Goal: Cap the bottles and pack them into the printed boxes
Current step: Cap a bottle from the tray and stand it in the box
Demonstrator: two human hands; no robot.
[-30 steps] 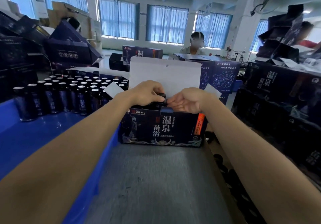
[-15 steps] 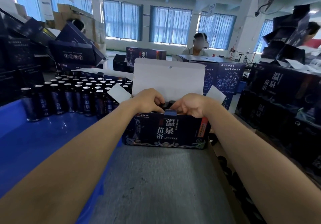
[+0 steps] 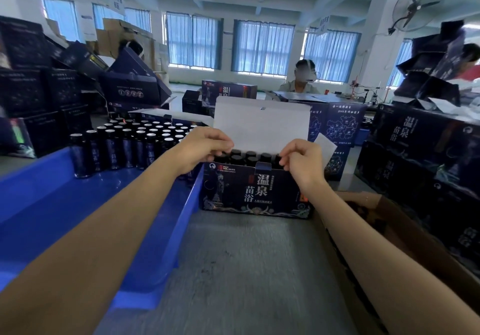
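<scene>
An open printed box (image 3: 255,191), dark blue with white characters, stands on the grey table (image 3: 246,269); its white lid (image 3: 262,124) is upright behind. Black-capped bottles (image 3: 250,154) fill it in rows. My left hand (image 3: 200,147) grips the box's left top end with curled fingers and hides the side flap there. At the right top corner, my right hand (image 3: 301,158) pinches the box's edge, and the white right side flap (image 3: 324,145) sticks out behind it.
A blue tray (image 3: 78,217) on the left holds several dark bottles with silver tops (image 3: 130,147). An open brown carton (image 3: 389,217) lies at the right. Printed boxes are stacked at the right (image 3: 415,153) and left (image 3: 39,95). A person (image 3: 301,80) sits across the table.
My hands were close together over the middle of the box; they have moved apart to its two ends, uncovering the capped bottles. The camera has tilted slightly.
</scene>
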